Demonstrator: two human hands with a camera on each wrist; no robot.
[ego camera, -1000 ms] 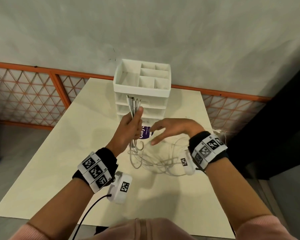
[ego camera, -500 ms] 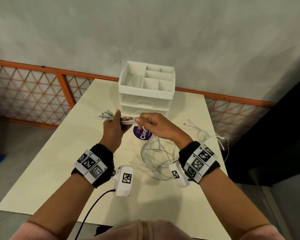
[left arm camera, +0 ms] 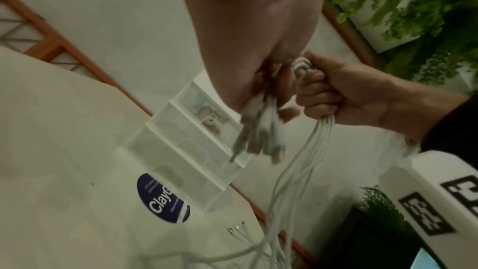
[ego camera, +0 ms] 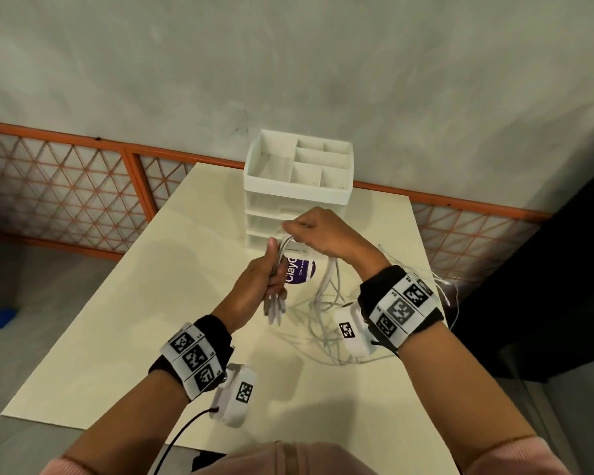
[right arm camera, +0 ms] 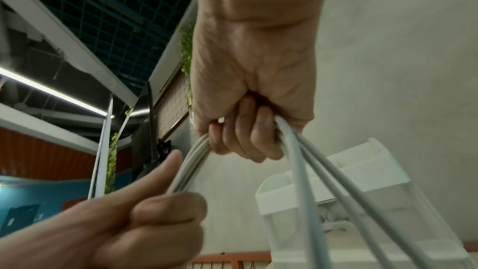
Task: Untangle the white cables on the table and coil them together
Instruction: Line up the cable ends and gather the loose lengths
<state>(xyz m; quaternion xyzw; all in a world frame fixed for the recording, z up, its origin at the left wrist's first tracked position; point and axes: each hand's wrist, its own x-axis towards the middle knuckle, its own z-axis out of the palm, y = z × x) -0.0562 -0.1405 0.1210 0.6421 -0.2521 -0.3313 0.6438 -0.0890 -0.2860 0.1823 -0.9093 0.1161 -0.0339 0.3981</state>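
Several white cables [ego camera: 326,286] run as one bundle between my two hands above the cream table [ego camera: 124,320]. My left hand [ego camera: 266,275] grips the bundle near its plug ends [ego camera: 275,308], which hang down below the fist. My right hand [ego camera: 311,231] is higher and farther back, fingers curled round the same bundle [right arm camera: 297,150], bending it into a loop. From the right hand the cables [left arm camera: 308,150] drop to a loose tangle [ego camera: 323,334] on the table. A few thin connector ends [left arm camera: 236,227] lie flat on the table.
A white drawer organiser [ego camera: 297,186] with open top compartments stands just behind the hands. A round purple sticker [ego camera: 300,270] lies on the table in front of it. An orange lattice railing [ego camera: 66,193] and a grey wall lie beyond the table's far edge.
My left hand has turned so the plug ends point down instead of left. My right hand has risen and closed round the bundle, folding it over into a loop.
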